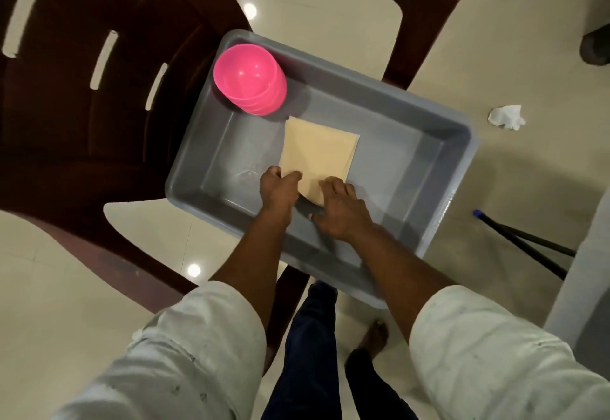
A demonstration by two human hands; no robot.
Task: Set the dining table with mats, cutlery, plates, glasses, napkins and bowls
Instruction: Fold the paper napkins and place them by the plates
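Head view, the only one I have. Grey tub (439,168) sits on a dark chair (99,162), tilted across the frame.

Napkins (318,152): a tan folded stack, flat on the tub floor near the middle. Long axis runs away from me, toward the far rim, leaning slightly right. The near short edge is the end under the hands. Top sheet looks smooth with crisp corners; I cannot count the layers.

Left hand (279,190): at the stack's near left corner, thumb on top of the tan surface, other fingers curled at or under the edge. Reads as a pinch on the corner, though the underside is hidden.

Right hand (341,210): at the near right corner, fingers (333,185) spread and lying on top of the stack, palm down. Pressing or steadying; I cannot tell whether anything is gripped underneath.

Both hands are about equally close; the left has the better bite. My judgement: the lift turns on that near edge, since the stack stretches away from the fingers and its far end will droop or fan unless supported.

Bowls (251,81): pink, nested, upright in the tub's far left corner, well apart from the napkins and clear of the hands.

Crumpled white paper (506,117) lies on the floor beyond the tub.
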